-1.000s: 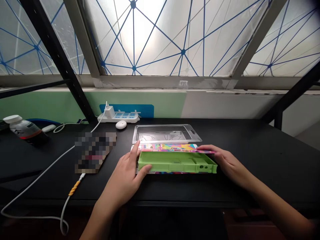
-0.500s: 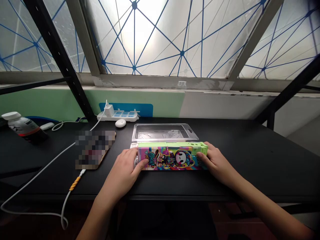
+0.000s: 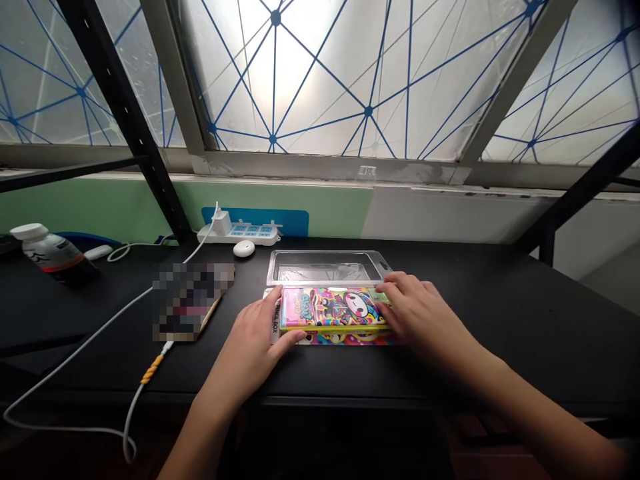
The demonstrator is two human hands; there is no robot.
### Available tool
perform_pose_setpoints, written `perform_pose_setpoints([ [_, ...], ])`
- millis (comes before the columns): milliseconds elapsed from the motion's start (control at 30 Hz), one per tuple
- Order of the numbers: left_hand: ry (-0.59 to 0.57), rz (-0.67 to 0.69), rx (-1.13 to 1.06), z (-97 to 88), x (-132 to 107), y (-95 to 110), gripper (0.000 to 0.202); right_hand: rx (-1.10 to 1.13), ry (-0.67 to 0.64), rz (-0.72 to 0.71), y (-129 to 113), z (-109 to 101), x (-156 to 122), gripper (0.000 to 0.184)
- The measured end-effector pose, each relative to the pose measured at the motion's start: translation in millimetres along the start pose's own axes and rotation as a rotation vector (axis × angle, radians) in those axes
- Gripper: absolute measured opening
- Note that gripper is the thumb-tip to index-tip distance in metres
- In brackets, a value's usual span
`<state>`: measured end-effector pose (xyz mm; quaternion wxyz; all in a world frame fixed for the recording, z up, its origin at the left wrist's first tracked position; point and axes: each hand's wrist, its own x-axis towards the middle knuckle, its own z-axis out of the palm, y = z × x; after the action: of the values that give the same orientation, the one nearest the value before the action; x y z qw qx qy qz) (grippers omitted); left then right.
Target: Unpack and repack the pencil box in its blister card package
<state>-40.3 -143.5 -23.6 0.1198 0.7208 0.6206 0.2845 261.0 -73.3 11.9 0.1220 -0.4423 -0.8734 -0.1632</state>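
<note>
A colourful cartoon pencil box [image 3: 330, 308] with a lime-green edge lies flat, printed face up, on a bright printed card [image 3: 345, 339] whose left strip reads "PENCIL BOX". My left hand [image 3: 260, 327] is closed round the box's left end, thumb along the front edge and fingers at the back corner. My right hand [image 3: 417, 310] holds the right end from above, its fingers bent over the lid and covering that end. Just behind the box rests a clear plastic tray [image 3: 327, 253].
To the left lies a phone [image 3: 193, 303], its screen blurred out, with a white charging cable [image 3: 131, 400]. Behind stand a white power strip [image 3: 250, 233] and a small white round case [image 3: 244, 249]. A bottle [image 3: 53, 257] is far left. Black frame posts [image 3: 127, 127] rise from the black desk [image 3: 500, 320].
The pencil box has tipped from standing on its long edge to lying flat, face up. My right hand has moved left and over its top. My left hand stays at the left end.
</note>
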Motion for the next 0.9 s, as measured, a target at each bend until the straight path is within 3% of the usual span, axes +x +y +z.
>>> perform_pose_setpoints([
  [167,-0.034,-0.013,-0.062,-0.6,-0.6,-0.2,0.075,0.263,-0.104,-0.129,-24.4,-0.8,32.6,0.034],
  [333,-0.089,-0.014,-0.051,-2.0,2.0,-1.0,0.078,0.341,-0.073,-0.065,-40.1,13.7,56.9,0.031],
  [533,-0.135,-0.013,-0.05,-2.8,5.1,-0.2,0.081,0.375,-0.016,-0.009,-43.3,23.9,58.0,0.031],
  [767,-0.149,-0.029,-0.116,-6.5,2.7,2.1,0.085,0.345,0.03,0.001,-45.7,20.5,53.1,0.036],
  [900,-0.132,0.0,-0.123,-3.9,2.8,1.6,0.081,0.324,0.143,-0.018,-42.6,18.4,56.0,0.039],
])
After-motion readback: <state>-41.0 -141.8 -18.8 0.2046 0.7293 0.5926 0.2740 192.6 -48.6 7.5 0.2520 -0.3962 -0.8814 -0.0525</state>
